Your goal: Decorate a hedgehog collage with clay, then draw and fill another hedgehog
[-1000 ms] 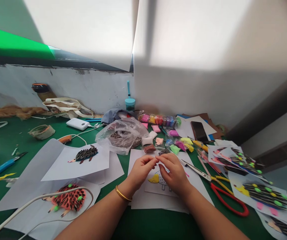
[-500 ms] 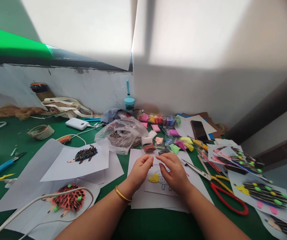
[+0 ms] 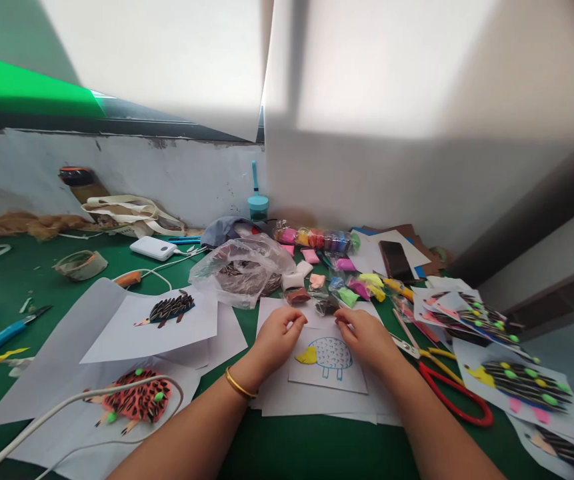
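My left hand (image 3: pixel 281 339), a gold bangle at its wrist, is closed in a pinch over the left of the drawing card. What its fingertips hold, if anything, is too small to make out. Across from it, my right hand (image 3: pixel 365 337) has its fingers curled toward the thumb; their contents are hidden. Between and below the hands lies a white card (image 3: pixel 311 379) with a hedgehog drawn in blue outline (image 3: pixel 334 353). Yellow clay (image 3: pixel 307 356) covers its snout. A small packet of black clay (image 3: pixel 327 305) lies close to my right fingertips; I cannot tell whether they touch.
Several colored clay packets (image 3: pixel 349 297) lie behind the hands, beside a plastic bag of seeds (image 3: pixel 241 270). Red-handled scissors (image 3: pixel 459 397) lie at right, near finished hedgehog pictures (image 3: pixel 521 387). At left are more pictures (image 3: pixel 171 309), a white cable (image 3: pixel 67 403) and a blue craft knife (image 3: pixel 1 340).
My hands have moved apart; the right one shifted right and its spread fingers curled in. The hedgehog drawing and the black clay packet are now uncovered.
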A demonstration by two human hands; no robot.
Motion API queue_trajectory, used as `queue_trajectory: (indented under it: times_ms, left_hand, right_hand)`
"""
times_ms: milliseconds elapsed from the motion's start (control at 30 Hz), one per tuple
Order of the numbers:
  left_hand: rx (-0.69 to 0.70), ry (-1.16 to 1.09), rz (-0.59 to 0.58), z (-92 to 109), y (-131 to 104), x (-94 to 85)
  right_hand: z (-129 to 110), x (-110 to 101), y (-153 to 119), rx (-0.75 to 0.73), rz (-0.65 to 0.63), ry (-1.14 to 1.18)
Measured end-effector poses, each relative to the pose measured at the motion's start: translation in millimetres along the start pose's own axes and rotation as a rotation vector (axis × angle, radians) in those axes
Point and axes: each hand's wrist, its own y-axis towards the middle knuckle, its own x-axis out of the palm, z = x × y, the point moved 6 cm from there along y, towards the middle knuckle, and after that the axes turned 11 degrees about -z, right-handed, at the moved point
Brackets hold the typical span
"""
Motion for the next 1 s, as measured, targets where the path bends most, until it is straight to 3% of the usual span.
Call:
queue_trajectory:
  times_ms: [100, 200, 367, 600, 800, 1000]
  left_hand:
    - [0.112, 0.172, -0.101, 5, -1, 6.4]
    - [0.135, 0.283, -0.161, 3, -2, 12.7]
    - [0.118, 0.359, -0.132, -7, -1, 11.1]
    - [0.087, 0.482, -0.114, -6, -2, 0.9]
    - [-0.075, 0.676, -0.113, -6, -3, -7.6]
    - [-0.048, 0.604, 0.004, -2, -5, -13.5]
  right_hand:
    - [-3, 6, 1, -0.055, 0.011, -0.026]
    - [-6, 13, 6, -0.088, 0.052, -0.037]
    - [-3, 18, 13, -0.080, 0.066, -0.047]
    - [2, 3, 3, -0.018, 0.077, -0.131]
    - [14, 4, 0, 0.043, -0.057, -0.124]
    - [14, 7, 3, 0.084, -0.187, -0.121]
